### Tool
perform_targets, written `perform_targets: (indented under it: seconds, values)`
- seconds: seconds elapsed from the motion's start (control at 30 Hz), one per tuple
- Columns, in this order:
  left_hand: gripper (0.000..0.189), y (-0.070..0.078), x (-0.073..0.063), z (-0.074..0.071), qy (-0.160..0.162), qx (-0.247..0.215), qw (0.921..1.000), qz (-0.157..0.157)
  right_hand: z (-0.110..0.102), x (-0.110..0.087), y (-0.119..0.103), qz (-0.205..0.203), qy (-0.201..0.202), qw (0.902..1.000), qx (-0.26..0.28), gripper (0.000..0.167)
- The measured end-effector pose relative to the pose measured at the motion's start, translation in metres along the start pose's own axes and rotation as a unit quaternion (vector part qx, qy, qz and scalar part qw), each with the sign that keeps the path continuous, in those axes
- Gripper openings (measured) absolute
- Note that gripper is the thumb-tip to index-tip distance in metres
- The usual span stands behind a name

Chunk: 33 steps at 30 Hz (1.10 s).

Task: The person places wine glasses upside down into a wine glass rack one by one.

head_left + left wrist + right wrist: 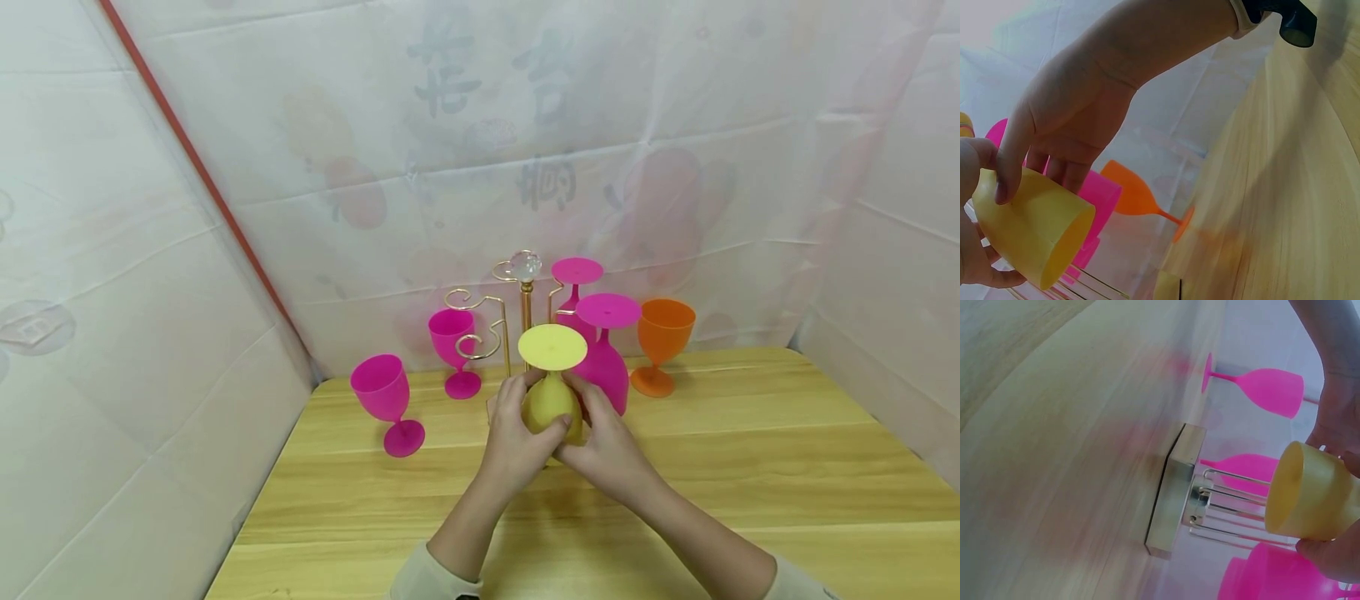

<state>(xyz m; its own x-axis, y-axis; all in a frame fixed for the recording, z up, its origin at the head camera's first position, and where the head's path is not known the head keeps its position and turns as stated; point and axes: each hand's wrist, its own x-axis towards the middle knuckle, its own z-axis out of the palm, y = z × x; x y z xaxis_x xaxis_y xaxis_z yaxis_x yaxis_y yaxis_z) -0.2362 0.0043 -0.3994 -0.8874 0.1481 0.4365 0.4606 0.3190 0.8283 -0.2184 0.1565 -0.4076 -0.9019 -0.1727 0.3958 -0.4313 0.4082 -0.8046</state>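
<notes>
Currently I have the left hand (516, 442) and right hand (611, 457) together, both clamped round the bowl of the yellow goblet (550, 402). I see it upside down, foot uppermost, held above the middle of the table (337, 517), just in front of the gold rack (527, 312); whether they touch I can't tell. Just right of it, a near pink goblet (606, 371) and a far pink goblet (577, 270) sit inverted at the rack. Upright stand a front-left pink goblet (381, 393) near the table's left edge, a rear pink goblet (452, 337) by its back edge, and an orange goblet (666, 328) along that edge, right of centre. Behind, the cloth backdrop (300, 50) carries large characters (442, 71) too faint for me to read.
</notes>
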Motion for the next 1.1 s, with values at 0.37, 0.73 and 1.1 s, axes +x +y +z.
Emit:
perform_targets:
  seconds: [0.37,0.73,1.1]
  values:
    - [0.057,0.0009,-0.0008,-0.0005,0.001,-0.001,1.0000,0.004,0.0007,-0.0002,-0.0016,-0.019,0.007,0.9998,-0.007,0.087]
    - [0.058,0.0003,-0.0007,-0.0005,-0.002,-0.003,1.0000,0.002,0.0009,-0.0001,-0.0015,-0.023,0.010,0.9996,-0.013,0.086]
    - [0.058,-0.0001,0.0000,-0.0011,-0.005,-0.008,1.0000,-0.001,0.0006,-0.0001,-0.0029,-0.018,0.009,0.9996,-0.018,0.085]
